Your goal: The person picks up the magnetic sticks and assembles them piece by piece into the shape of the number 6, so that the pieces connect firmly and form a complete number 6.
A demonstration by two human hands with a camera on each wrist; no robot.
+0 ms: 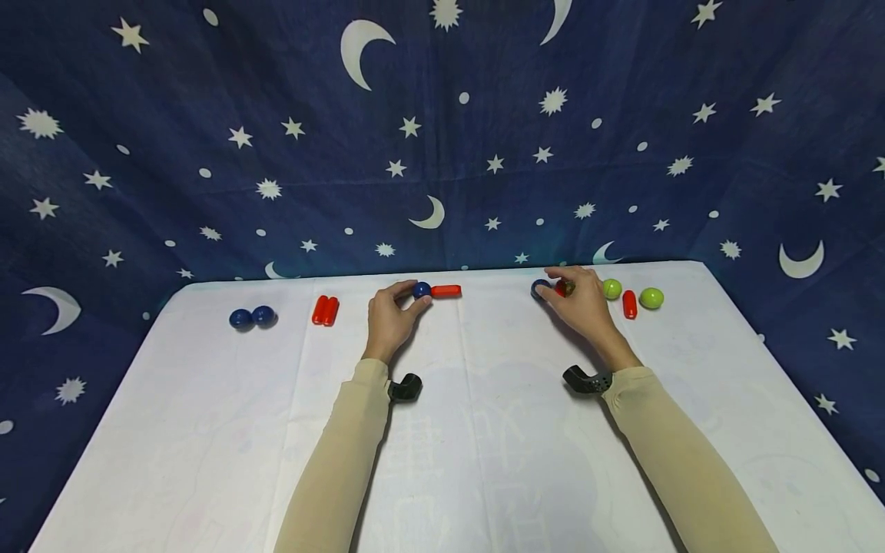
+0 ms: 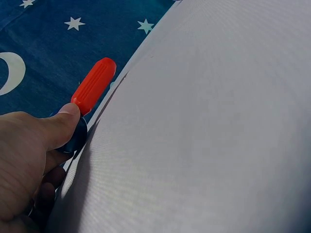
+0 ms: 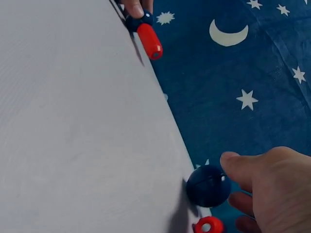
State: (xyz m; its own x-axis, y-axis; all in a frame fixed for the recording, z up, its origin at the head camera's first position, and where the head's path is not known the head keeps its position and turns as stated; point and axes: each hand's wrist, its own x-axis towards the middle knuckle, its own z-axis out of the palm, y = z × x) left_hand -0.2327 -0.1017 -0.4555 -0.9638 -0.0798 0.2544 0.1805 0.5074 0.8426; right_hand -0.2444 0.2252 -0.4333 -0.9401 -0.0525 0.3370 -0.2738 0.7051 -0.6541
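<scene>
In the head view, my left hand pinches a dark blue ball between thumb and fingers. A red ridged rod is joined to that ball and points right, as the left wrist view also shows. My right hand is at another blue ball, its thumb and fingers spread at the ball's near side. Whether the thumb touches the ball is hard to tell. Close by, partly hidden under the right hand, is a red piece with a pale round spot on its end.
Left on the white table lie two blue balls and two red rods. Beyond the right hand are a green ball, a red rod and another green ball. A starry blue cloth hangs behind the table.
</scene>
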